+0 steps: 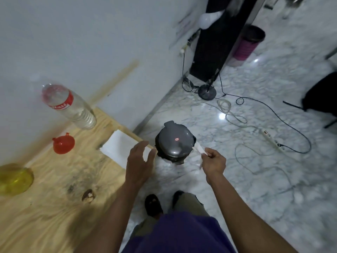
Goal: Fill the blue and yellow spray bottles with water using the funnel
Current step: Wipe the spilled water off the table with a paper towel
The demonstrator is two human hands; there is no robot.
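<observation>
Over the marble floor, just past the table's corner, our right hand pinches a crumpled white tissue between thumb and fingertips, held beside the lidded grey bin on the floor. Our left hand hangs open with fingers spread and holds nothing; it sits over the corner of the wooden table, at the near edge of a white paper stack. Task things are all left of both hands and apart from them: the red funnel lies on the table beyond the paper, the yellow spray bottle sits at the far left frame edge (blurred, only part of the body shows), and a clear water bottle with a red label stands near the wall behind the funnel. We see no blue bottle in view. Cables and a power strip trail across the floor to the right.
</observation>
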